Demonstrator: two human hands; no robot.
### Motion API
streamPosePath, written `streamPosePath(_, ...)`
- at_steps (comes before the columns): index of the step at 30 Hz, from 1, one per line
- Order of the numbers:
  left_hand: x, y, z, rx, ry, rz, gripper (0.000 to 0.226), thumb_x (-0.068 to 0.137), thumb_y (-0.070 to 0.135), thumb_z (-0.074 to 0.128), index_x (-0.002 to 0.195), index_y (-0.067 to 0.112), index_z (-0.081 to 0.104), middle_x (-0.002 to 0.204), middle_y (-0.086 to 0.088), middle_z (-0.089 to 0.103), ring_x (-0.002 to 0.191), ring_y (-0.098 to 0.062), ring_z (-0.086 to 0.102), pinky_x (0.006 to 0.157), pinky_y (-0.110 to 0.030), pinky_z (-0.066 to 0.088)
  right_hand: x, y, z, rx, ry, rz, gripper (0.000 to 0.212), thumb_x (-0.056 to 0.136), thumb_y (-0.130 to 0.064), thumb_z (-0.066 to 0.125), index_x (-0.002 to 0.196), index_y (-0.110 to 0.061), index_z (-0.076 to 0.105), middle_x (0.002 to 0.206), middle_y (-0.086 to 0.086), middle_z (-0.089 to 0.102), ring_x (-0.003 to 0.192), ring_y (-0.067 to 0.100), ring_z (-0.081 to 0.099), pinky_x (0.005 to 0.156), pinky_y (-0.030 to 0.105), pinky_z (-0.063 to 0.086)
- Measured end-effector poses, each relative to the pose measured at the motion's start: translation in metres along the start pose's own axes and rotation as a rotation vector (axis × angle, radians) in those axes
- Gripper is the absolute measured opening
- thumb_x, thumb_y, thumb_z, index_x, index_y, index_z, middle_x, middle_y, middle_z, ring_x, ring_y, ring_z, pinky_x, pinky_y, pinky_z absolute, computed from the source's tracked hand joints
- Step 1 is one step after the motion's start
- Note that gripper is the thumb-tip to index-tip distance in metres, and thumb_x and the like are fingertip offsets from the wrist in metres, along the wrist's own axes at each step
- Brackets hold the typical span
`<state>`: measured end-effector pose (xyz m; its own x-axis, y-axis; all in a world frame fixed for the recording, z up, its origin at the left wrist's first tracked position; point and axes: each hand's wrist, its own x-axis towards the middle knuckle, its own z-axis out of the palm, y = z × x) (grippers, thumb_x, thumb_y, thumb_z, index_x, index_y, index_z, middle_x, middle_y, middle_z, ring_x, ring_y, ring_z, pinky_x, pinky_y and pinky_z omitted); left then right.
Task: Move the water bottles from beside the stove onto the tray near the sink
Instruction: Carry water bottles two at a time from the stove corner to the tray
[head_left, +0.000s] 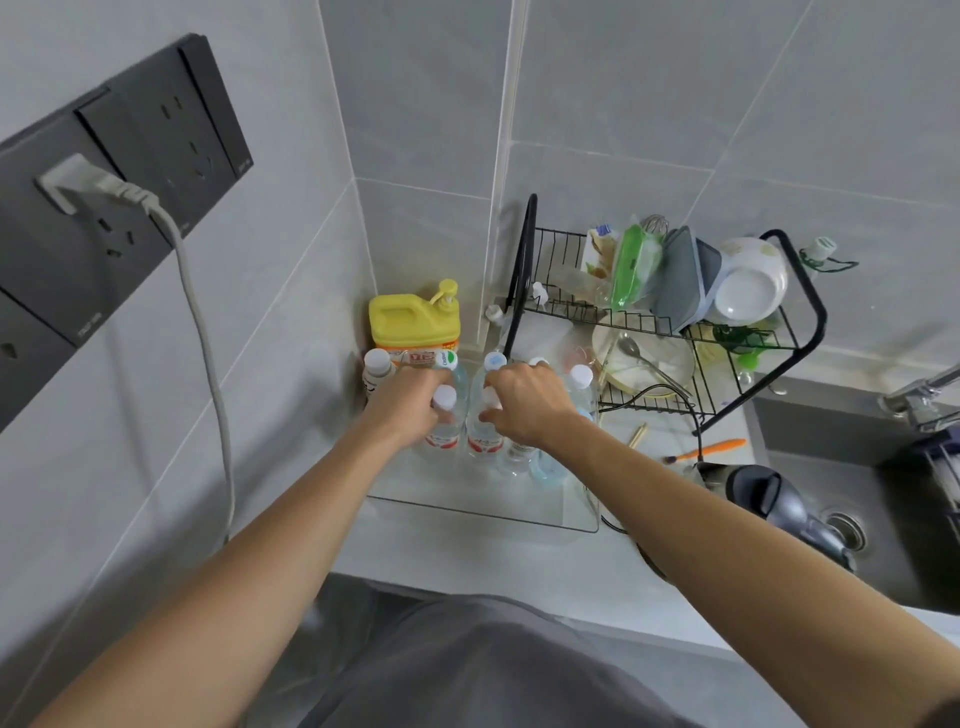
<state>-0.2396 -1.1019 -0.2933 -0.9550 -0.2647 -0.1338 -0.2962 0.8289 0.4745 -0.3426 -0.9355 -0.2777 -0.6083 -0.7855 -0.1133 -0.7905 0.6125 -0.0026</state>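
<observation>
Both hands sit on upright clear plastic white-capped water bottles w/ red labels on the clear shallow tray (483, 512) by the sink: left hand (402, 402) clenched round left bottle (444, 415), right hand (524, 397) gripping right bottle (483, 421), long axes vertical, directly under each palm.

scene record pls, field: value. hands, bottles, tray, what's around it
left hand: gripping neck of red-label bottle
right hand: gripping neck of second red-label bottle
both bottles: upright, side by side, over clear tray
other bottles: several upright at tray's back and right
behind tray: yellow detergent jug
right of tray: black dish rack, then sink
</observation>
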Motion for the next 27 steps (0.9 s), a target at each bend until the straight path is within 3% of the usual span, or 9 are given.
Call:
streamPosePath(3, 0.009, -0.002, 0.001, -0.038, -0.014, 0.007, 0.023, 0.083, 0.022, 0.081, 0.086, 0.028, 0.060, 0.089, -0.001, 0.069, 0.087, -0.029, 0.066, 0.071, -0.040, 0.054, 0.003, 0.001, 0.003, 0.004, -0.018, 0.007, 0.044, 0.095, -0.047, 0.072, 0.126, -0.017, 0.066, 0.121, 0.007, 0.072, 0.110, 0.032, 0.068, 0.093, 0.041, 0.052)
streamPosePath(9, 0.015, -0.005, 0.002, -0.047, -0.011, 0.042, 0.022, 0.082, 0.021, 0.084, 0.095, 0.020, 0.066, 0.090, 0.000, 0.070, 0.085, -0.026, 0.065, 0.072, -0.039, 0.052, 0.005, 0.003, 0.006, 0.030, -0.010, 0.013, 0.044, 0.094, -0.048, 0.073, 0.124, -0.016, 0.065, 0.122, 0.007, 0.071, 0.109, 0.032, 0.068, 0.086, 0.038, 0.049)
streamPosePath(13, 0.011, -0.010, 0.006, -0.033, 0.029, 0.074, 0.026, 0.082, 0.021, 0.083, 0.086, 0.026, 0.058, 0.081, 0.003, 0.067, 0.081, -0.027, 0.064, 0.069, -0.042, 0.054, 0.002, 0.004, 0.007, 0.029, 0.009, -0.004, 0.044, 0.095, -0.048, 0.072, 0.123, -0.015, 0.064, 0.122, 0.007, 0.071, 0.107, 0.032, 0.068, 0.084, 0.038, 0.049)
streamPosePath(19, 0.002, -0.013, 0.008, -0.019, 0.066, 0.122, 0.024, 0.084, 0.023, 0.084, 0.086, 0.020, 0.060, 0.075, 0.006, 0.062, 0.072, -0.019, 0.057, 0.053, -0.027, 0.029, -0.002, 0.002, 0.012, 0.060, 0.051, -0.018, 0.042, 0.094, -0.046, 0.073, 0.119, -0.014, 0.062, 0.120, 0.007, 0.071, 0.107, 0.032, 0.066, 0.084, 0.038, 0.046)
streamPosePath(27, -0.007, -0.012, 0.010, 0.000, 0.093, 0.140, 0.029, 0.086, 0.024, 0.082, 0.084, 0.026, 0.052, 0.075, 0.008, 0.060, 0.070, -0.019, 0.056, 0.053, -0.031, 0.029, -0.001, 0.005, 0.009, 0.087, 0.011, -0.041, 0.042, 0.095, -0.047, 0.071, 0.121, -0.016, 0.060, 0.120, 0.006, 0.071, 0.106, 0.031, 0.066, 0.092, 0.041, 0.048)
